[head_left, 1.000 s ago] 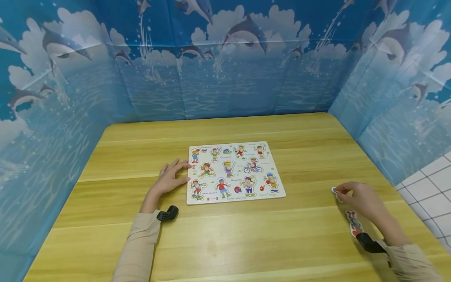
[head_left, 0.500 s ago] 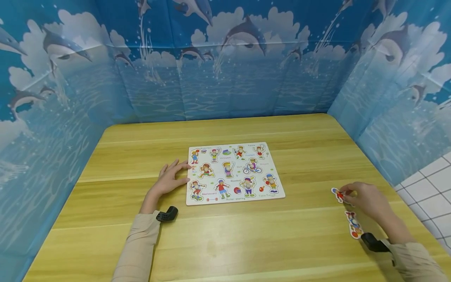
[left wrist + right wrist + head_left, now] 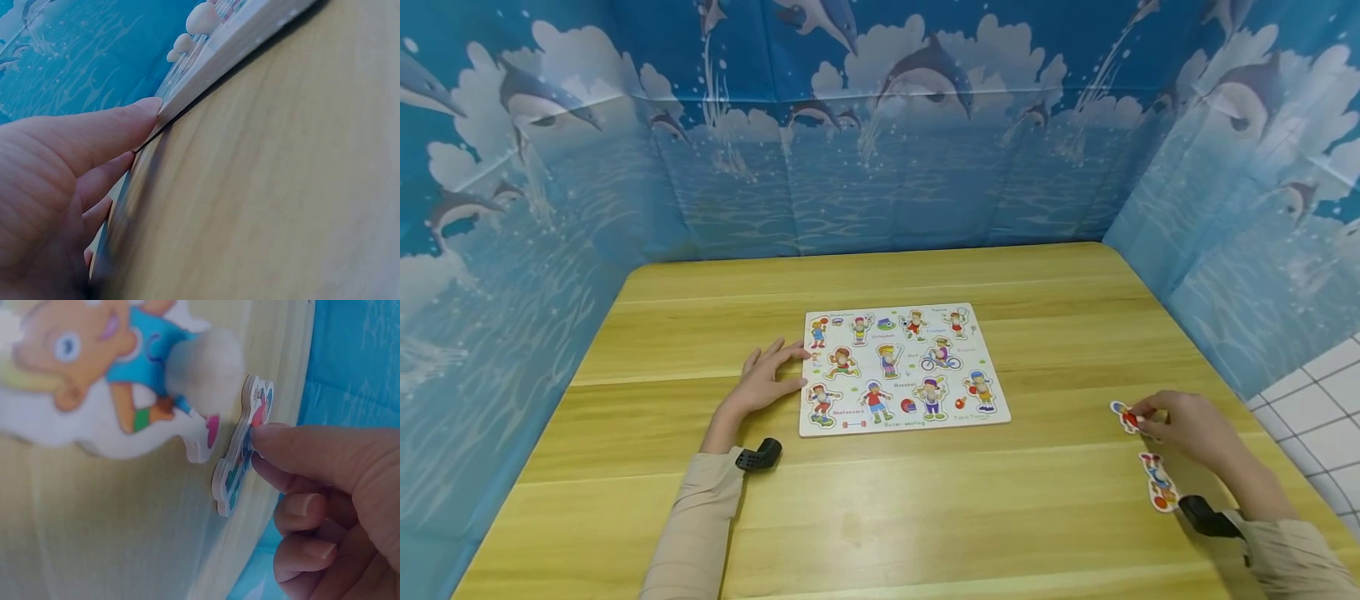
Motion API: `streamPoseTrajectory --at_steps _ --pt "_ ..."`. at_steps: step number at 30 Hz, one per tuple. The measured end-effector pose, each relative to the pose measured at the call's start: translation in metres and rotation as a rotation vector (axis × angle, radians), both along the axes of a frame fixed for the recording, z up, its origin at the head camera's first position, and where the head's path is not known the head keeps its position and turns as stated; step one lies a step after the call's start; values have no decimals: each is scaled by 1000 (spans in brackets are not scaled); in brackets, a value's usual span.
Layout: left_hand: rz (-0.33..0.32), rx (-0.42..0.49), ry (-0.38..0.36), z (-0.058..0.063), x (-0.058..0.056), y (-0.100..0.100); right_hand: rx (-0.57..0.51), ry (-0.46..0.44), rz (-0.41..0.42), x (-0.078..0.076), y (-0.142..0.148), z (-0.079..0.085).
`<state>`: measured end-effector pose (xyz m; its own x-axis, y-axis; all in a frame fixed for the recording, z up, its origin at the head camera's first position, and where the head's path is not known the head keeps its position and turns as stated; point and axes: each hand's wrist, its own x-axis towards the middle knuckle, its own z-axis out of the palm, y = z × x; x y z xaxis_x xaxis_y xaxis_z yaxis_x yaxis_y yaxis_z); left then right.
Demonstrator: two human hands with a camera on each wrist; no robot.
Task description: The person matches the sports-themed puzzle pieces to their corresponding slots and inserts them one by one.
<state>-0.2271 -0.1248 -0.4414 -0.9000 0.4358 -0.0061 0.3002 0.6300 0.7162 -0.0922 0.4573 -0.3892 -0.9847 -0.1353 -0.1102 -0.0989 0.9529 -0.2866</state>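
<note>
A white wooden knob-puzzle board (image 3: 867, 364) with cartoon sports figures lies mid-table. My left hand (image 3: 760, 383) touches its left edge; in the left wrist view the thumb (image 3: 134, 122) meets the board's side (image 3: 219, 69). Far to the right, my right hand (image 3: 1187, 429) pinches a puzzle piece (image 3: 1127, 418) of a figure in red between thumb and forefinger, low at the tabletop. The right wrist view shows this piece (image 3: 231, 472) slightly tilted, its middle hidden by the fingertips. Nearer the wrist lies a basketball-player piece (image 3: 1160, 485) with a round knob.
The wooden table (image 3: 925, 508) has rounded back corners. Blue dolphin-print curtains (image 3: 880, 183) stand behind it and along both sides. White floor tiles (image 3: 1311, 400) show past the right edge. Each wrist carries a small black camera (image 3: 760, 455).
The right fingers have shifted a little to the right along the piece, so its head and red shirt now show. The left hand stays at the board's edge.
</note>
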Motion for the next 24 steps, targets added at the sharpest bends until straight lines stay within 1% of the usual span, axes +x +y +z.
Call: streamPoseTrajectory --at_steps 3,6,13,20,24 --pt "8 -23 -26 0 -1 1 0 13 -1 0 1 -1" --pt "11 -47 -36 1 -1 1 2 21 -5 0 1 -1" --pt "8 -54 -31 -1 -4 1 -9 26 -17 -2 -2 0" --pt "5 -40 -38 0 -3 1 -47 107 4 -6 -14 3" --pt "1 -36 -40 -1 -2 0 -38 159 25 -9 -21 4"
